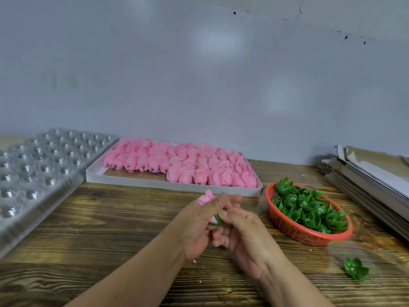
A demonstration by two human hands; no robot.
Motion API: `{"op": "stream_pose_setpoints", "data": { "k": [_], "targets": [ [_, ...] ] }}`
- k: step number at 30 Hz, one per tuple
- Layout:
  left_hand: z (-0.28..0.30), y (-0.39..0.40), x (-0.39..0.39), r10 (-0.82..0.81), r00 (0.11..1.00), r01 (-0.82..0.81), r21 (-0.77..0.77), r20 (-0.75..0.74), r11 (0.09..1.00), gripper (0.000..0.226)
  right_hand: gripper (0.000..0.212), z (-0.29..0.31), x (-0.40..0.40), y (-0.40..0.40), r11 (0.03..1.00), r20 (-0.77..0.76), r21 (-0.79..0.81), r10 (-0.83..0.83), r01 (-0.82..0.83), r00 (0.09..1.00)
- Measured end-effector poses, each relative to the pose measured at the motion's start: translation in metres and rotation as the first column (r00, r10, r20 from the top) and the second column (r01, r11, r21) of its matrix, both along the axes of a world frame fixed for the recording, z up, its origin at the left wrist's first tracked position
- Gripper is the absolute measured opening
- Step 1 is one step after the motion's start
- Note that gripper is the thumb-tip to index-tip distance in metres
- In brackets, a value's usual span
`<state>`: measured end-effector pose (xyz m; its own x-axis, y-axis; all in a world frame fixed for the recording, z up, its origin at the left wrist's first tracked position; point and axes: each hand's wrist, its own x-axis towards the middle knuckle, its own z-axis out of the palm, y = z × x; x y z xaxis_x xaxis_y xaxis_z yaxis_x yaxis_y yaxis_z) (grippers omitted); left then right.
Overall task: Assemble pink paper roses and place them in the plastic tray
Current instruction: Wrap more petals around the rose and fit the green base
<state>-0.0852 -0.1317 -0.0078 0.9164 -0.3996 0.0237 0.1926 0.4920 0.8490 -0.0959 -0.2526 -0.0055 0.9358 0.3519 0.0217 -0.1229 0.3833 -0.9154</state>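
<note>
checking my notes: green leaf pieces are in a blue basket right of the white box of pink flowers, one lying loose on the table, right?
Not quite: the head view shows the basket is red. The green leaf pieces, white box, pink flowers and loose piece are as stated.

Wall [199,74] — plain pale grey-blue, soft light patches, few dark marks upper right. Table [110,229] — dark-grained wooden planks, set against it.

No legible text anywhere.

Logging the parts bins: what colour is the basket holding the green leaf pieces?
Red-orange: the round plastic mesh basket, clearest in the head view.
</note>
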Motion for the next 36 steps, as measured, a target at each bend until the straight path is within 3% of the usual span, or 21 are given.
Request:
{"op": "stream_pose_setpoints", "data": {
  "k": [3,5,8,11,16,22,25,30,33,36],
  "targets": [
    [0.001,-0.004,0.002,0.082,0.995,-0.081,0.014,-0.051,0.997,0.032,0.013,-0.002,-0.002,0.001,0.997,0.023,-0.067,-0.026,0.028,0.999],
    [0.002,-0.005,0.004,0.151,0.983,-0.152,-0.004,-0.109,0.988,0.036,0.011,-0.003,-0.004,0.004,0.974,0.184,-0.189,-0.093,0.128,0.978],
    [0.002,-0.007,0.005,0.212,0.965,-0.225,-0.070,-0.153,0.972,0.033,0.030,-0.007,-0.004,0.007,0.844,0.467,-0.374,-0.186,0.384,0.864],
    [0.001,-0.010,0.004,0.233,0.960,-0.247,-0.081,-0.155,0.966,0.030,0.026,-0.008,-0.004,0.007,0.783,0.566,-0.391,-0.210,0.483,0.797],
    [0.002,-0.008,0.000,0.179,0.984,-0.179,0.049,-0.007,0.983,0.036,0.020,-0.010,-0.003,0.005,0.845,0.508,-0.323,-0.225,0.426,0.832],
    [-0.002,-0.009,0.001,0.194,0.967,-0.218,0.139,0.167,0.966,0.003,0.026,-0.009,-0.003,0.004,0.926,0.430,-0.210,-0.200,0.313,0.880],
    [0.001,-0.004,0.002,0.164,0.956,-0.212,0.186,0.245,0.959,0.016,0.025,-0.009,0.000,0.002,0.977,0.333,-0.106,-0.143,0.187,0.932],
    [0.003,0.002,0.002,0.050,0.969,-0.092,0.166,0.242,0.982,0.029,0.031,-0.009,0.000,0.000,1.000,0.199,0.012,-0.008,0.006,0.980],
    [0.003,0.003,0.001,-0.002,0.967,-0.040,0.161,0.254,0.986,0.023,0.043,-0.008,0.003,-0.004,0.998,0.179,0.033,0.043,-0.050,0.983],
    [0.002,0.001,0.000,0.024,0.970,-0.079,0.221,0.242,0.972,0.025,0.048,-0.010,0.005,-0.008,0.998,0.152,0.022,0.057,-0.061,0.987]
  ]
}}
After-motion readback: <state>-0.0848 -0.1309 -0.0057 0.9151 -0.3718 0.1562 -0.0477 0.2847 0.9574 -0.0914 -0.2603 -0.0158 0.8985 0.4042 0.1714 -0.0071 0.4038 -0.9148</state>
